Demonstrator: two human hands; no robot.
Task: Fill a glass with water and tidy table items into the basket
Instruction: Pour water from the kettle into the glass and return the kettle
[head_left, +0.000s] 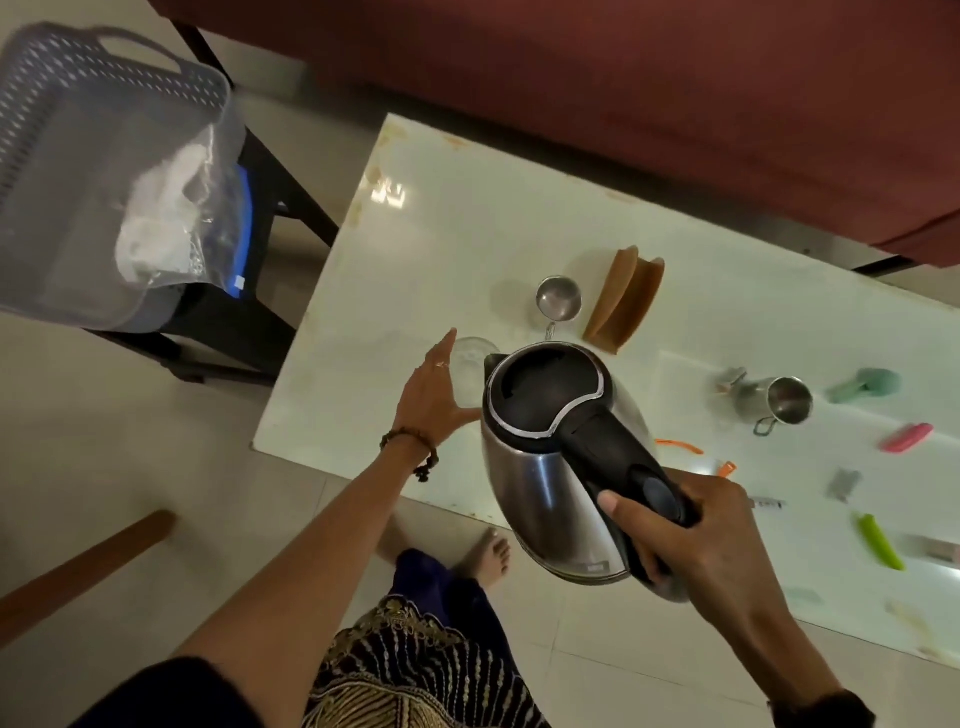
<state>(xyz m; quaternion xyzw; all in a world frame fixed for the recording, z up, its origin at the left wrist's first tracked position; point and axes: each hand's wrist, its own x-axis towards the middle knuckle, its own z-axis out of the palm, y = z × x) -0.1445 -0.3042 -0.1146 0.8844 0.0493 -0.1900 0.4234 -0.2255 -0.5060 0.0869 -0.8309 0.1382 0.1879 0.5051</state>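
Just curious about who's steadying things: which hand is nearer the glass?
Left. The left hand is right at the glass, fingers straight along its side. The right hand is farther back, gripping the kettle handle.

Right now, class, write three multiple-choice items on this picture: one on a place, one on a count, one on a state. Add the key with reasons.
1. Where does the basket sit?
A. on a dark stool beside the table
B. on the white table
C. in the person's lap

2. How many steel cups with handles stand on the table?
A. none
B. two
C. five

3. What is the right hand doing?
A. lying flat on the table
B. gripping the kettle by its black handle
C. holding a green clip

Key: 1 A, the basket rests on the stool left of the table; 2 B, one cup by the brown holder, another cup farther right; 3 B, fingers wrap the handle.
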